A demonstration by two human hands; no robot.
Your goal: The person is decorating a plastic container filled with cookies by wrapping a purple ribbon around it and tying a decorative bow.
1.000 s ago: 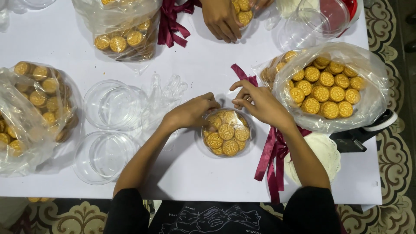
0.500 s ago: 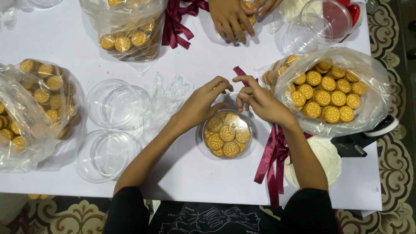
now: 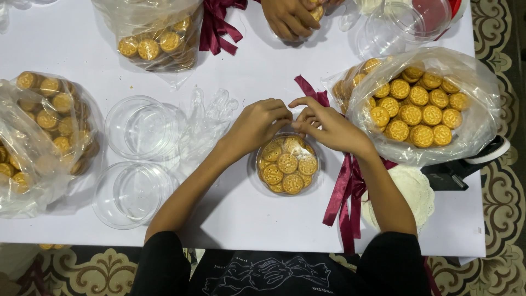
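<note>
head view: my left hand [image 3: 257,125] and right hand [image 3: 329,127] meet, fingers curled, at the far rim of the round clear tub of biscuits [image 3: 287,164] on the white table [image 3: 246,214]; any grip unclear.

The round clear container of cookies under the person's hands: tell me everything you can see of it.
The round clear container looks like thin transparent plastic, shallow, standing upright on the white table. It holds golden round embossed cookies laid flat, one in the centre ringed by others. The left hand and right hand meet over its far rim; whether they touch it cannot be told. A maroon ribbon lies just to its right.
</note>
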